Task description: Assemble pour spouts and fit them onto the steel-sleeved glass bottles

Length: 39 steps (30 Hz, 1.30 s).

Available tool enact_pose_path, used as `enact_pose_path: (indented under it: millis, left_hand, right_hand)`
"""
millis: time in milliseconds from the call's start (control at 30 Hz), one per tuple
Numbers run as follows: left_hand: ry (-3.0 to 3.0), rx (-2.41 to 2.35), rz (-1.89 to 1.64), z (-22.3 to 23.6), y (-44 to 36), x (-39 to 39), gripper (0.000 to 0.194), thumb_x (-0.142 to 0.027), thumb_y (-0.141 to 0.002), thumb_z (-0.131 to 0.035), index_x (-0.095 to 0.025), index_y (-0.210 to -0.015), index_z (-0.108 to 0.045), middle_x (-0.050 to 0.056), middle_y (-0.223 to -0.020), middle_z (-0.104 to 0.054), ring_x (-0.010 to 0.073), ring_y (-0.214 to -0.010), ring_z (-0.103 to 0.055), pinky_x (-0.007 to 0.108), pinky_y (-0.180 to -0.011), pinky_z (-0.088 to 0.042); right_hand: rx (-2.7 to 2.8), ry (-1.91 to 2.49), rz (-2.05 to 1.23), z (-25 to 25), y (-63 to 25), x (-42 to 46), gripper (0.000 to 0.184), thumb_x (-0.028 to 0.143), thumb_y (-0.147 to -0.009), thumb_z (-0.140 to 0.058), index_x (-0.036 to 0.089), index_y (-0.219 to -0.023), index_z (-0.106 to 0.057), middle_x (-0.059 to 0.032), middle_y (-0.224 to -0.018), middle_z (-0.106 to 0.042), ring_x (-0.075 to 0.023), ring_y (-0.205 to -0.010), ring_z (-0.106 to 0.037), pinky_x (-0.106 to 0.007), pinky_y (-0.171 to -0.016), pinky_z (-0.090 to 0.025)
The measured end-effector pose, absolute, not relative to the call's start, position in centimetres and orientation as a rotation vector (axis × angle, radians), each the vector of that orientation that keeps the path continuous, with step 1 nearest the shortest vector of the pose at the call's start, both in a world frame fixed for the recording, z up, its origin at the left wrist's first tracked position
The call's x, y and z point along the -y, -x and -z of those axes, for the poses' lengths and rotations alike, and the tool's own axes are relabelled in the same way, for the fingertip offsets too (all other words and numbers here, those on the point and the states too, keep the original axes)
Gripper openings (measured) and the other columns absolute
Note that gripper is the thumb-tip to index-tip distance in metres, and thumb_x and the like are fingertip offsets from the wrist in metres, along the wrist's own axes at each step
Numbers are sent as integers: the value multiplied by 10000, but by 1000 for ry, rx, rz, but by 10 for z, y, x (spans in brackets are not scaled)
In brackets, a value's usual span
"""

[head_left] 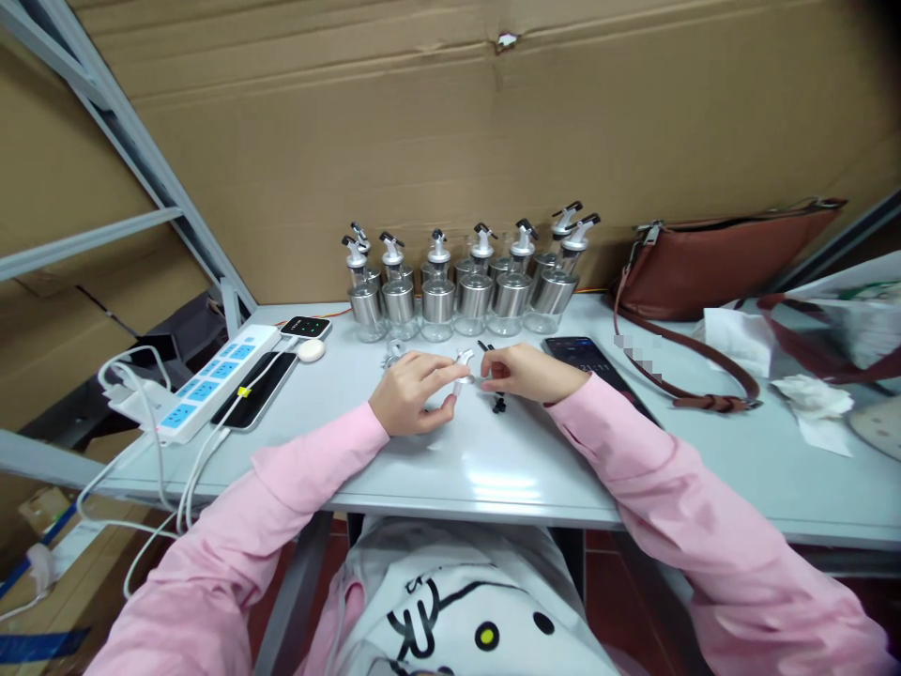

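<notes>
My left hand [415, 394] pinches a small silver-grey pourer spout [464, 364] between thumb and fingers, above the table. Just right of it, my right hand [525, 371] has its thumb and fingertips pinched together near the spout's side; what they hold is too small to make out. Small black parts [499, 404] lie on the table under the right hand. Behind the left hand rest more loose grey pourer pieces [394, 353], partly hidden. Farther back, glass bottles [437, 305] with steel sleeves stand in rows, wearing grey pourer tops with black levers.
To the left are a white power strip [211, 385], a charging phone [254, 390], cables and a small device [307, 327]. A dark phone [598, 371] lies beside my right wrist. A brown bag [718, 268] and crumpled tissue [813, 396] are at right. Cardboard [394, 141] backs the table.
</notes>
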State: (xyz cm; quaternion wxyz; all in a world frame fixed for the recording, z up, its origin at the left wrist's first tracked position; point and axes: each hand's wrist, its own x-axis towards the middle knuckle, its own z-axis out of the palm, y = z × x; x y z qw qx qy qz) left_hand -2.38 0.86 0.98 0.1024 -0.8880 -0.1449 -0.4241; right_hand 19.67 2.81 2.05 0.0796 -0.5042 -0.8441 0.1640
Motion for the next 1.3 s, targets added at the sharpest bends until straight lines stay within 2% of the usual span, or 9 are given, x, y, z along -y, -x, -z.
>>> enact_pose_path:
  millis: [67,200,333,467,567,667,833,1033,1300]
  left_hand:
    - [2623,438,1249,-10,24,-8,293,-177,-773,-487,-176,-1064,-523,65,-911,-649,174,-801,-618,303,-707,-471]
    - [2617,437,1249,-10,24,-8,299,-174,-770,-488,-177,-1068,-520,64,-914,-648,171,-804,-619,299,-708,-469]
    - [2622,438,1246,-10,24,-8,297,-173,-772,-488,-177,-1067,-518,63,-910,-648,171,-803,-617,298,-706,-466]
    - [2627,439,1245,-10,24,-9,310,-162,-759,-496,-172,-1068,-518,67,-922,-650,175,-798,-613,307,-711,-466]
    - [2628,432,1253,-10,24,-9,323,-150,-743,-497,-168,-1065,-518,72,-932,-650,179,-802,-609,317,-728,-470]
    - [2628,426,1271,-10,24,-9,331,-152,-744,-483,-178,-1072,-508,65,-940,-649,176,-830,-615,318,-745,-470]
    - [2616,419,1277,-10,24,-9,337,-146,-740,-486,-169,-1076,-502,73,-939,-651,178,-835,-621,321,-744,-471]
    - [2617,397,1296,-10,24,-9,339,-156,-748,-481,-175,-1087,-490,69,-935,-652,176,-835,-623,321,-744,-476]
    - [2626,327,1299,-10,23,-9,349,-163,-758,-489,-177,-1107,-478,64,-913,-651,169,-820,-624,322,-748,-477]
  right_hand:
    - [2542,1595,-480,-23,-200,-28,171,277,-699,-660,156,-820,-662,-23,-673,-657,-135,-589,-564,-242,-594,-413]
    - [2538,1658,-588,-25,-204,-28,70,139,-660,-645,152,-722,-674,-19,-639,-655,-143,-595,-587,-238,-596,-427]
    - [2510,1587,-554,-25,-204,-28,94,90,-667,-600,137,-713,-668,-38,-650,-650,-148,-596,-579,-255,-604,-430]
    - [2351,1355,-558,-28,-203,-27,52,157,-702,-601,140,-732,-639,-41,-679,-649,-146,-627,-574,-268,-622,-431]
    - [2128,1135,-723,-32,-199,-24,161,301,-729,-624,146,-775,-632,-31,-681,-638,-132,-613,-554,-278,-612,-439]
    - [1880,986,-881,-36,-194,-18,269,390,-697,-672,148,-813,-644,-31,-714,-639,-123,-613,-543,-281,-596,-445]
    - [1613,904,-1021,-40,-188,-11,305,368,-613,-759,174,-831,-670,-19,-724,-655,-121,-625,-568,-261,-554,-442]
    - [1525,890,-1067,-43,-183,-8,289,315,-511,-824,167,-696,-658,-4,-658,-661,-111,-576,-576,-266,-553,-474]
    - [1523,851,-1112,-43,-181,-5,238,273,-514,-823,173,-685,-691,-17,-696,-695,-128,-624,-621,-293,-625,-519]
